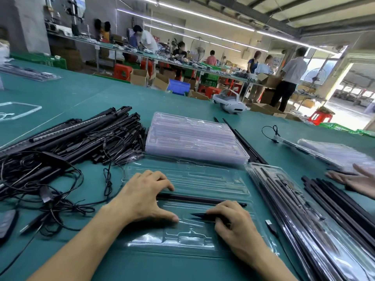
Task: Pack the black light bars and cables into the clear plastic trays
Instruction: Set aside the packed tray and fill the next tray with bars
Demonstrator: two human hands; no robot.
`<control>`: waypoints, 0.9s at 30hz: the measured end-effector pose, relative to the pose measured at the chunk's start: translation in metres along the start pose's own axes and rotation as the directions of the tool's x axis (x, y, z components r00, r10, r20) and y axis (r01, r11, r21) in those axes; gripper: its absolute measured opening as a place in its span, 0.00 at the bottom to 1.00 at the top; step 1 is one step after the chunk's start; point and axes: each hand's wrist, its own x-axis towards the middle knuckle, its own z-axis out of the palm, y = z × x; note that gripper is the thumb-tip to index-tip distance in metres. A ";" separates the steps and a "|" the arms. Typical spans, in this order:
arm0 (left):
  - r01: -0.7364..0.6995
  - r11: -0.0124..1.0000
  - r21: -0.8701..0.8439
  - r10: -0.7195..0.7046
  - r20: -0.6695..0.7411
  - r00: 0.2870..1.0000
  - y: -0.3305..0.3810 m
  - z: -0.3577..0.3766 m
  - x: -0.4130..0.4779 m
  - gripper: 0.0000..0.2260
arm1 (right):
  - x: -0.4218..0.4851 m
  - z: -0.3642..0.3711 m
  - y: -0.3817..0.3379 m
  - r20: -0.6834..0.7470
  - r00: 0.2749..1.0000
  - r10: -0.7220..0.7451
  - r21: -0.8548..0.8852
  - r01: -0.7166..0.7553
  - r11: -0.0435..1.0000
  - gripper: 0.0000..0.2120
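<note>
A clear plastic tray (194, 179) lies open on the green table right in front of me. One black light bar (194, 199) rests across its middle groove. My left hand (146, 197) presses down on the left end of that bar, fingers spread over it. My right hand (237, 224) is curled around a second black light bar (199, 215) lying in the groove nearer to me. A heap of black light bars and tangled cables (67, 145) sits to the left. A stack of clear trays (192, 136) stands behind the open one.
Filled trays (294, 203) and loose black bars (341, 205) lie at the right, with another person's hand (355, 179) beside them. A USB plug (269, 223) lies by the tray. A white headset (231, 103) rests farther back. People work at benches beyond.
</note>
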 end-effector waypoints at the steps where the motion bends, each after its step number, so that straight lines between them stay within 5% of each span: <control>1: -0.001 1.000 -0.005 0.001 -0.002 1.000 0.000 0.001 0.000 0.42 | -0.001 0.000 0.000 -0.022 1.000 0.005 -0.002 -0.005 1.000 0.13; 10: 0.010 1.000 -0.021 -0.011 -0.047 0.999 -0.004 0.008 0.003 0.43 | -0.004 0.004 -0.004 -0.097 0.995 -0.020 -0.114 0.009 0.993 0.09; 15: 0.009 1.000 -0.025 -0.009 -0.028 1.000 -0.005 0.011 0.003 0.41 | 0.000 0.007 -0.005 -0.016 1.000 0.004 -0.081 -0.005 0.997 0.04; 20: 0.058 0.984 -0.169 -0.085 -0.161 0.983 -0.002 -0.001 0.001 0.22 | 0.001 0.008 -0.004 0.067 0.998 0.016 -0.144 -0.006 0.990 0.13; 22: 0.158 0.956 -0.247 -0.244 -0.369 0.897 -0.008 -0.014 0.001 0.16 | 0.000 0.008 -0.007 0.040 0.999 0.013 -0.136 -0.008 0.991 0.14; 24: 0.304 0.913 -0.271 -0.406 -0.546 0.733 -0.025 -0.032 0.004 0.13 | -0.001 0.007 -0.008 0.032 0.999 0.015 -0.143 -0.011 0.990 0.16; 27: 0.557 0.785 -0.273 -0.606 -0.524 0.598 -0.069 -0.060 0.005 0.09 | -0.001 0.005 -0.011 0.050 0.998 0.027 -0.165 -0.018 0.986 0.20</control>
